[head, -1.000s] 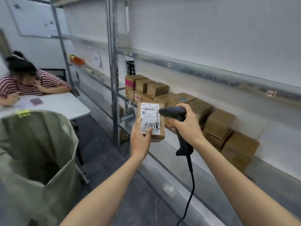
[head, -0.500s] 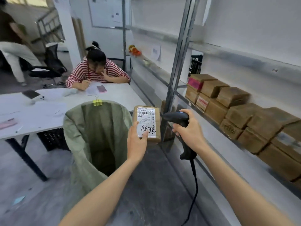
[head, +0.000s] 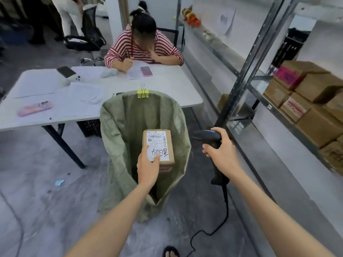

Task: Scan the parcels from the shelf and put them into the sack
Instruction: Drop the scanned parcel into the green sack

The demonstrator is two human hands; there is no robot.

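My left hand [head: 148, 168] grips a small brown parcel [head: 159, 141] with a white label facing up, right over the open mouth of the green sack [head: 118, 145]. A yellow binder clip [head: 143, 93] pins the sack's far rim to the white table [head: 167, 89]. To the right of the sack my right hand [head: 220, 152] holds a black corded scanner [head: 209, 136], its head pointing left. More brown parcels [head: 315, 108] are stacked on the metal shelf [head: 289, 138] at the right.
A person in a red-striped top [head: 143, 49] sits writing at the table's far side, with phones and papers on the tabletop. A shelf upright [head: 241, 71] stands just beyond my right hand. The scanner cable [head: 219, 225] trails over the grey floor.
My view has swung left from the shelf to the sack. My left hand has carried the parcel down over the sack's mouth, and the scanner has moved apart from the parcel.
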